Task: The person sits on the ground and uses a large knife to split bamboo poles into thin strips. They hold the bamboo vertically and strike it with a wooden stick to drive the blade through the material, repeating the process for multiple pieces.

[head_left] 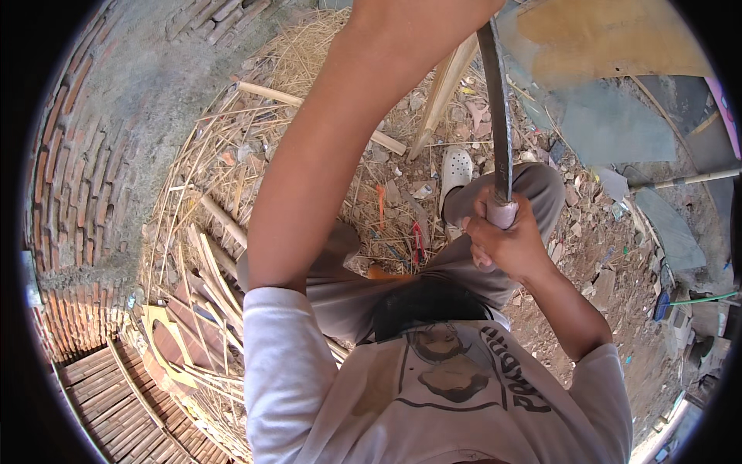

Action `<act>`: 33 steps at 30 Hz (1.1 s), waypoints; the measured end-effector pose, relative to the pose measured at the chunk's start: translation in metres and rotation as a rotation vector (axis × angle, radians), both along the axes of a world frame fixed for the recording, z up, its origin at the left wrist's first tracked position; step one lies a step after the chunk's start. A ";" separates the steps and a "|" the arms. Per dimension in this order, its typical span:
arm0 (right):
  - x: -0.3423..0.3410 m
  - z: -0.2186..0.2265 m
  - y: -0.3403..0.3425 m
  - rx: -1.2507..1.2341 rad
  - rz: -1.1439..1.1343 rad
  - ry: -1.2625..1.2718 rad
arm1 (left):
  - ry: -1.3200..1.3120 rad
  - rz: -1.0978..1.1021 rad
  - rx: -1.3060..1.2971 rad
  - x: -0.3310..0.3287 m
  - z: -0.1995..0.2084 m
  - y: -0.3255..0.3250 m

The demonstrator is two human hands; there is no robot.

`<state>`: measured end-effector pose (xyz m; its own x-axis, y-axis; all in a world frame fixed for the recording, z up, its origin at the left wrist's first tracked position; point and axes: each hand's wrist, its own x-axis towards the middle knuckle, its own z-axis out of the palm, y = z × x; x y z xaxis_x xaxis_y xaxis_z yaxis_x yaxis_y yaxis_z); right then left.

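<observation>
Gripping: right hand (506,238), fingers (484,233) wrapped around the machete's handle (502,215)
Machete blade (502,131): beyond those fingers, reaching toward the left hand (433,11)
Left fingers: out of view, grip cannot be told

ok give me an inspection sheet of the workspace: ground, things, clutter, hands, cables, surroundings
Surface: dirt ground strewn with straw
Things: curved blade; pale wooden piece to its left
Clutter: pale stick, split strips at left
Hands: right hand closed round the blade's handle; left hand at top edge, partly out of view, grip unclear
Cables: none certain; thin green strand at right, kind unclear
Surroundings: brick wall and bamboo slats at left, grey sheets at right
</observation>
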<state>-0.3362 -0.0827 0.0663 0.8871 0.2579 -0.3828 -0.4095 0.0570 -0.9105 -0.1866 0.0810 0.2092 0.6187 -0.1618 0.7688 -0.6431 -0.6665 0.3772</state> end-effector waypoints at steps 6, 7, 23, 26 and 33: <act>-0.002 -0.080 0.018 -0.139 -0.032 0.109 | -0.130 0.078 -0.043 0.018 -0.009 0.009; -0.002 -0.082 0.013 -0.065 -0.034 0.141 | -0.148 0.092 -0.005 0.019 -0.012 0.002; -0.019 -0.069 0.018 0.184 0.106 0.262 | -0.138 0.125 0.034 0.010 -0.011 0.027; -0.017 -0.078 0.032 0.056 0.062 0.267 | -0.049 0.209 0.079 0.012 0.000 0.024; 0.000 -0.133 0.040 -0.058 0.003 0.171 | -0.162 0.086 -0.007 0.022 -0.013 0.013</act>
<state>-0.3359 -0.0429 -0.0665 0.8071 0.2335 -0.5423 -0.5587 0.0051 -0.8293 -0.1646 0.0940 0.1963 0.4978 -0.1079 0.8606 -0.6364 -0.7195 0.2779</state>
